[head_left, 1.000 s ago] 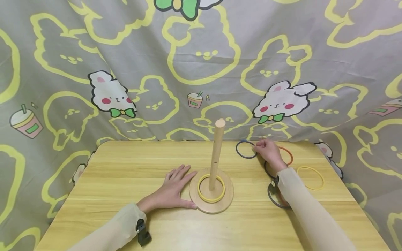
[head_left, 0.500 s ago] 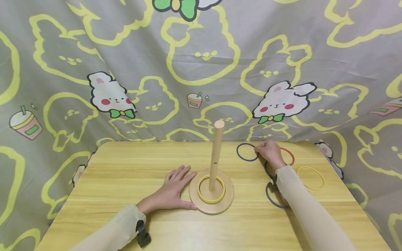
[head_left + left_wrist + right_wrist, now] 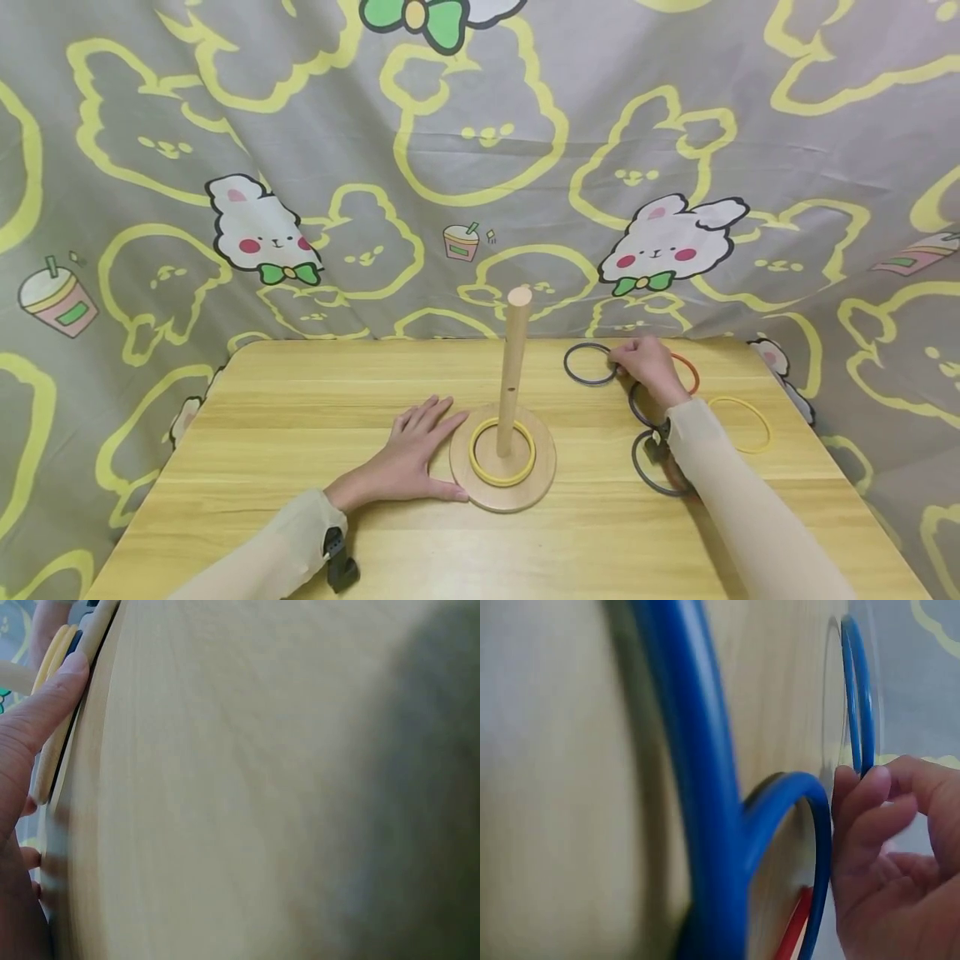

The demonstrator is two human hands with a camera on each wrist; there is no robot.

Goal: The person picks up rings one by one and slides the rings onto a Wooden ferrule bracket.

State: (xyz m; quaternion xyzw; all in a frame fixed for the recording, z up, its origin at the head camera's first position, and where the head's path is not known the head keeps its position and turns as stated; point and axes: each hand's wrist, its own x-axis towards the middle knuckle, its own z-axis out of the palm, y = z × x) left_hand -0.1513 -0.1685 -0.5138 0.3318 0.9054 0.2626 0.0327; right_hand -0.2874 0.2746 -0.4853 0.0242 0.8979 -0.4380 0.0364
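a blue ring [image 3: 868, 712] is at the far right part of the table [image 3: 300, 392], its near side pinched between the thumb and fingers of the right hand [image 3: 647, 364]; whether it is wholly off the wood, i cannot tell. it is well apart from the wooden peg [image 3: 513, 358].

the work looks only partly done. yellow rings [image 3: 502, 482], two by the left wrist view, lie round the foot of the peg on the round base [image 3: 546, 475], with a dark band beneath them, probably another ring. off the peg, apart from the pinched one, are a middle blue ring [image 3: 633, 408], a nearer blue ring [image 3: 637, 469], a red ring [image 3: 696, 375] and a loose yellow ring [image 3: 767, 429]. a reddish edge [image 3: 693, 497] shows by the right sleeve [image 3: 742, 500], too covered to name.

the left hand [image 3: 411, 454] lies with fingers spread, thumb touching the rim of the base, seemingly steadying it.

what stands in the way, i judge, is the peg's height, which any ring must clear. the right sleeve and hand hide parts of the loose rings. a patterned curtain [image 3: 337, 150] hangs behind the table.
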